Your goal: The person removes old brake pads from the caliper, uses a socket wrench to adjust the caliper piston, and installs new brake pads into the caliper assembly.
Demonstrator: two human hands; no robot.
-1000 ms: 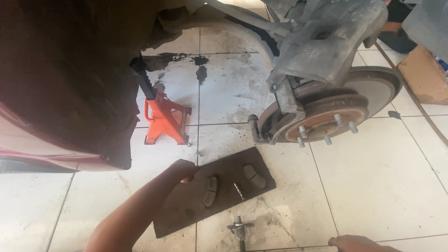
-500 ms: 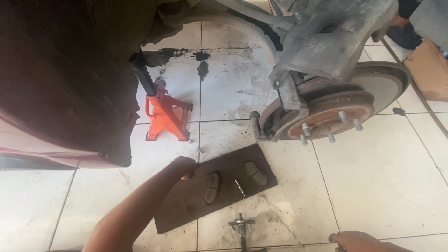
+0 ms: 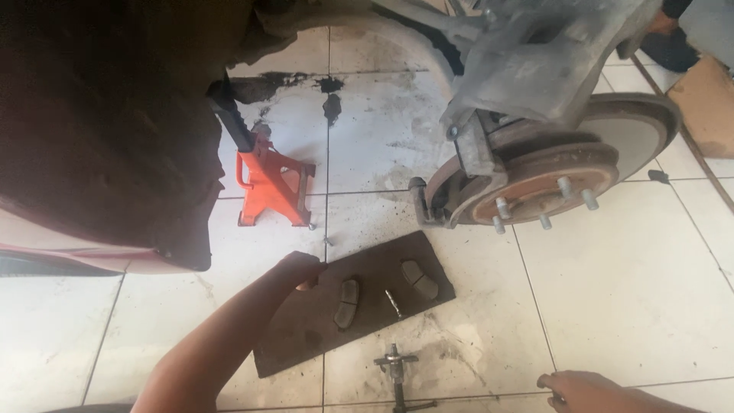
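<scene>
The left hand (image 3: 300,269) gripped the near-left edge of the brown board (image 3: 306,336), whose top carried two brake pads (image 3: 345,303) (image 3: 420,279) and a small metal clip (image 3: 393,303), leaving bare board only toward its lower left corner. Beyond the board, the orange jack stand (image 3: 269,186) blocked the way on the left and the brake hub (image 3: 535,183) with its protruding studs on the right; open tile lay between them. The dark wheel arch (image 3: 107,115) overhung the left side. A metal clamp tool (image 3: 396,371) lay just below the board. Wide open tile separated the board from the right hand (image 3: 589,386).
</scene>
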